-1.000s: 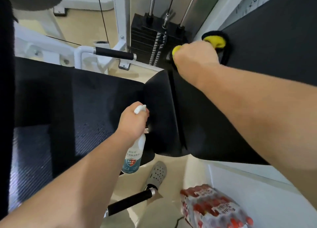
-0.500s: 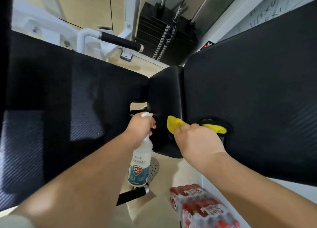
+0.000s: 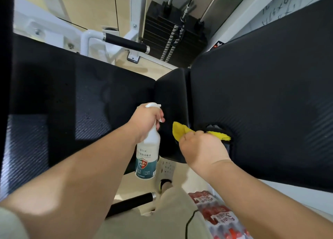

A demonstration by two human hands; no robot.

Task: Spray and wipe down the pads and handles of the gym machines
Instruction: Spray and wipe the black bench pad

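- The right hand [image 3: 202, 149] is closed on a yellow cloth [image 3: 182, 132] and presses it to the near edge of the right pad [image 3: 261, 98], at a dimple in the cover.
- The left hand [image 3: 146, 121] grips the neck of the spray bottle [image 3: 148, 159]; the bottle hangs upright just left of the cloth, its nozzle pointing toward the narrow middle pad [image 3: 171, 98] ahead of both hands.
- Judging by the fine droplets on it, the left pad [image 3: 86, 102], beyond the left forearm, has been sprayed; whether it has been wiped I cannot tell.
- The right pad looks mid-wipe: the cloth covers only a small patch, and most of its surface, away to the right of the hand, shows no clear sign either way.
- Two handles seem untouched: one [image 3: 126, 43] well ahead of the left hand, one [image 3: 131, 203] below it near the floor.
- Most of the task looks still to do.
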